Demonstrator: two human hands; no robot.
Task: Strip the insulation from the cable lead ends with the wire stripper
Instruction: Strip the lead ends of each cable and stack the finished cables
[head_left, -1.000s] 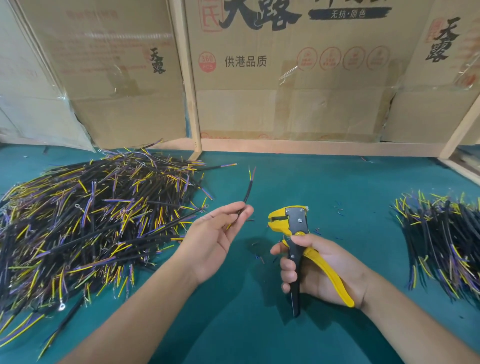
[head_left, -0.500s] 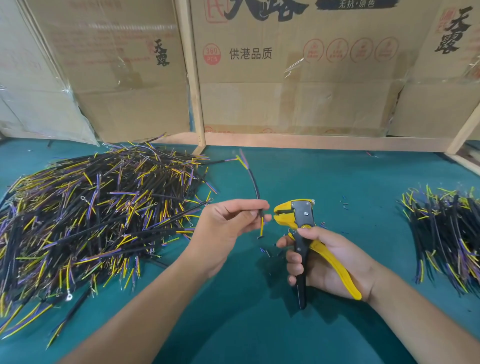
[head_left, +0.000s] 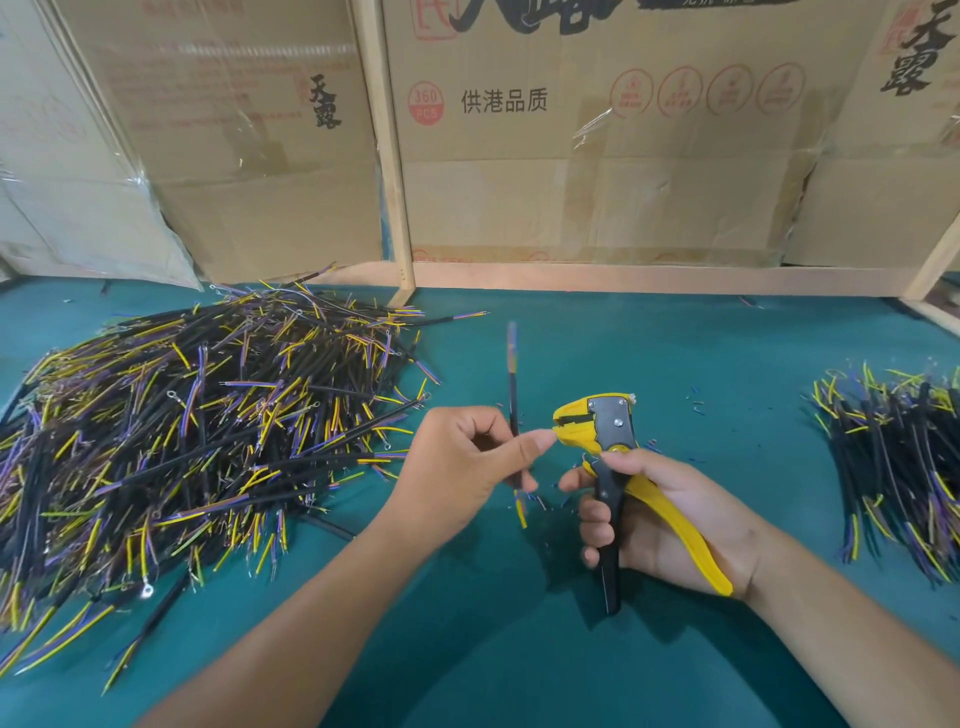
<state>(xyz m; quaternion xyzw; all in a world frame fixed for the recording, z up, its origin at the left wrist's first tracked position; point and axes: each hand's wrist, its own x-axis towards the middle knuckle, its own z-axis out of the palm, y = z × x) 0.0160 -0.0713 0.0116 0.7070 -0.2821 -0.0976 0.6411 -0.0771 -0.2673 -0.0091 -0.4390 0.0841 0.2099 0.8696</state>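
L hand (head_left: 462, 467) pinching one cable (head_left: 513, 410) betw. thumb and fingers, mid-length, held about upright over green mat (head_left: 519, 649). Cable's top end blurred, coloured leads pointing up; bottom end w/ yellow lead hanging just below fingers. Thumb tip right beside stripper (head_left: 605, 431) head, touching or nearly so, can't tell which.

R hand (head_left: 660, 519) clenched round stripper handles: black handle under fingers, yellow one along palm. Head yellow w/ grey metal plate, mouth facing left toward cable, slightly parted. No lead seen in mouth.

Big pile (head_left: 197, 431) of black cables w/ yellow/purple leads on mat, left of L hand, some w/ ring terminals. Smaller pile (head_left: 893, 467) at right edge, well apart from R hand. Tiny insulation bits (head_left: 693, 402) scattered on mat near stripper. Cardboard boxes (head_left: 571, 156) and wood frame (head_left: 395, 208) standing behind mat.
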